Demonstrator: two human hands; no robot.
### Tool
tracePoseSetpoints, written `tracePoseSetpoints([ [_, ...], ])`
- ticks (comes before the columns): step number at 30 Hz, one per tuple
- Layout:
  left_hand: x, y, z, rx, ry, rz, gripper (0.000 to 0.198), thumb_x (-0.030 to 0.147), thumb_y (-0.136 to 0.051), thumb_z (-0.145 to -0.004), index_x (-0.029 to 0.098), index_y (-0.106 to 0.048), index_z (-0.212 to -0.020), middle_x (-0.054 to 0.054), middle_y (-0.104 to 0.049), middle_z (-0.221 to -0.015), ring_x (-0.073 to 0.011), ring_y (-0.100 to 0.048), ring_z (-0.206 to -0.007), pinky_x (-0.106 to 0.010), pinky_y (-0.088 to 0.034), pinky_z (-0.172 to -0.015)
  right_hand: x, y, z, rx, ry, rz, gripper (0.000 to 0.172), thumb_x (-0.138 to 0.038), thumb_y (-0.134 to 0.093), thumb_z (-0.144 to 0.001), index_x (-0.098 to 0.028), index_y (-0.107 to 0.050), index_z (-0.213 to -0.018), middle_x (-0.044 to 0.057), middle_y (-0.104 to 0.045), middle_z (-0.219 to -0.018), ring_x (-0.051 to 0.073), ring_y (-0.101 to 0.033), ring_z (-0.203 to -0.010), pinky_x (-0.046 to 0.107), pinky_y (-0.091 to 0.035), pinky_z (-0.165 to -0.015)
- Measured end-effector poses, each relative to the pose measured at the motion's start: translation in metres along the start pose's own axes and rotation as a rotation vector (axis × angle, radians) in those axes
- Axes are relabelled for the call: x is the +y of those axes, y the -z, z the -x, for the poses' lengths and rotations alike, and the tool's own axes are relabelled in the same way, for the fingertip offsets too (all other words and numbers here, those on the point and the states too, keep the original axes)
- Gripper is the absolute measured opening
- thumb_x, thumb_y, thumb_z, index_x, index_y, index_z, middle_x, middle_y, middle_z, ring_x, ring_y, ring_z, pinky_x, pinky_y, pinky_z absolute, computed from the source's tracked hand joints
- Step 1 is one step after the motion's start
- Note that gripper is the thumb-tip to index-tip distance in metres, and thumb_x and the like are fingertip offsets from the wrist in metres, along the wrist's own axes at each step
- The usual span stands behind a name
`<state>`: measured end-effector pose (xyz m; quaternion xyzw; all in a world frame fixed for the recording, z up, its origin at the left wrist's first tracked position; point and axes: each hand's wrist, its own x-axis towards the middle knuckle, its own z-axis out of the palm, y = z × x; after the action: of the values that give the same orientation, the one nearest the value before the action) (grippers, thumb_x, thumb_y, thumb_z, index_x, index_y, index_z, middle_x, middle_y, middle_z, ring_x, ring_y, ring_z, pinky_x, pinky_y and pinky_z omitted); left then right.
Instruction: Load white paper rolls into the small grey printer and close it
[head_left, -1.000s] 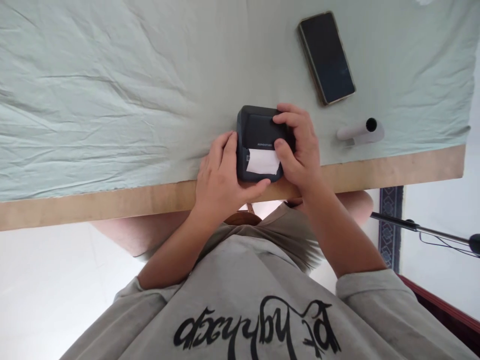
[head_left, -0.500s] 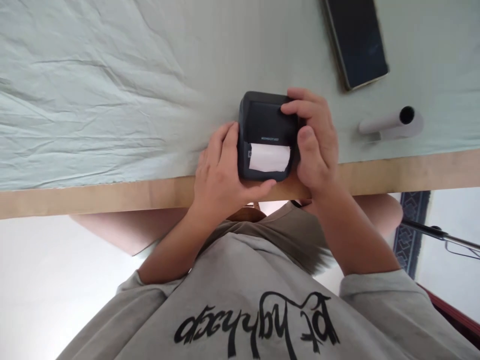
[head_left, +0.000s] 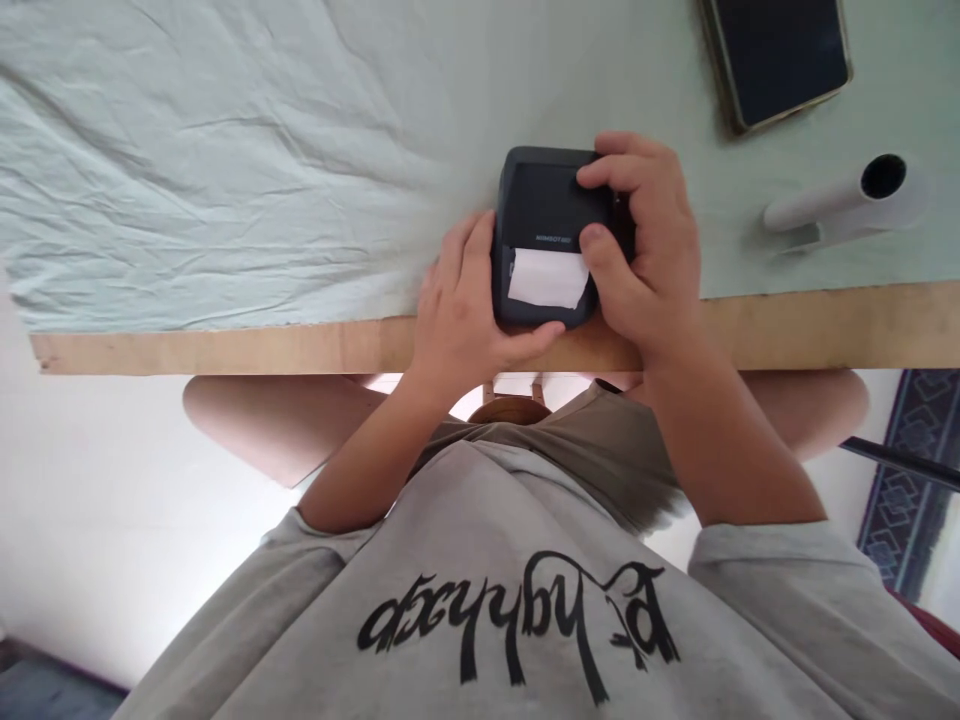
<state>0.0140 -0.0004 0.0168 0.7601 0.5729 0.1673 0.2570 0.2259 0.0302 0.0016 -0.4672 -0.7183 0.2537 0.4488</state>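
gripping from both sides, head view: left hand (head_left: 463, 305), fingers along one flank, thumb across the front; right hand (head_left: 654, 245), curled round the other flank. item held: one black, rounded-square plastic label printer (head_left: 549, 215), beside the tan wooden table edge (head_left: 225, 348), white paper strip (head_left: 549, 278) lying across its face. change: right thumb, lifted clear half a second ago, now rests on the printer, apparently firming the hold.

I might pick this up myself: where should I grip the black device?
Probably by opposite side walls, coming from left and right: the black device is boxy, and white paper covers the near part of its top.
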Motion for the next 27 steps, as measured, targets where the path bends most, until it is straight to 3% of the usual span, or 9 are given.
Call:
tracePoseSetpoints([
  [4,-0.004,-0.001,0.003,0.003,-0.047,0.003,0.113,0.07,-0.083,-0.078,0.018,-0.025,-0.16,-0.024,-0.043,-0.167,-0.04,-0.042,-0.159,-0.06,-0.041,-0.131,-0.003,0.0,0.0,0.007,-0.072,-0.017,0.039,-0.067,-0.056,-0.101,-0.037,-0.07,-0.122,0.005,-0.068,-0.14,0.034,-0.058,-0.146,0.061,-0.047,-0.127],
  [7,-0.007,0.0,0.004,0.009,-0.081,0.013,0.116,0.073,-0.082,-0.077,0.018,-0.026,-0.162,-0.022,-0.045,-0.166,-0.039,-0.042,-0.159,-0.059,-0.042,-0.131,-0.004,0.001,0.0,-0.004,-0.038,-0.043,0.037,-0.063,-0.059,-0.101,-0.037,-0.069,-0.126,0.004,-0.067,-0.139,0.034,-0.057,-0.147,0.062,-0.045,-0.128],
  [13,-0.006,0.002,0.003,0.013,-0.071,0.007,0.112,0.064,-0.089,-0.077,0.02,-0.029,-0.161,-0.021,-0.048,-0.165,-0.0395,-0.047,-0.156,-0.054,-0.047,-0.126,-0.006,0.002,0.0,-0.035,-0.033,0.005,0.035,-0.06,-0.054,-0.104,-0.039,-0.066,-0.13,0.004,-0.066,-0.141,0.033,-0.057,-0.147,0.062,-0.045,-0.129],
  [18,-0.006,0.0,0.004,0.039,-0.076,-0.005,0.11,0.07,-0.087,-0.078,0.023,-0.031,-0.161,-0.019,-0.049,-0.166,-0.0369,-0.049,-0.156,-0.05,-0.048,-0.126,-0.01,0.002,0.0,-0.021,-0.075,0.034,0.039,-0.066,-0.053,-0.103,-0.038,-0.068,-0.126,0.004,-0.068,-0.139,0.034,-0.056,-0.148,0.061,-0.045,-0.129],
  [22,-0.005,0.0,0.005,0.043,-0.065,0.025,0.104,0.073,-0.079,-0.085,0.021,-0.032,-0.161,-0.02,-0.05,-0.165,-0.038,-0.05,-0.155,-0.051,-0.048,-0.125,-0.008,0.002,0.001,-0.025,-0.081,0.02,0.036,-0.06,-0.056,-0.103,-0.037,-0.067,-0.128,0.005,-0.064,-0.147,0.034,-0.057,-0.148,0.062,-0.045,-0.129],
  [27,-0.005,-0.002,0.006,0.031,-0.03,0.053,0.109,0.07,-0.086,-0.08,0.022,-0.034,-0.163,-0.02,-0.048,-0.166,-0.0409,-0.047,-0.156,-0.052,-0.047,-0.125,0.001,0.002,0.003,-0.065,-0.109,-0.048,0.038,-0.06,-0.056,-0.103,-0.036,-0.065,-0.132,0.007,-0.061,-0.151,0.035,-0.051,-0.153,0.065,-0.04,-0.132],
])
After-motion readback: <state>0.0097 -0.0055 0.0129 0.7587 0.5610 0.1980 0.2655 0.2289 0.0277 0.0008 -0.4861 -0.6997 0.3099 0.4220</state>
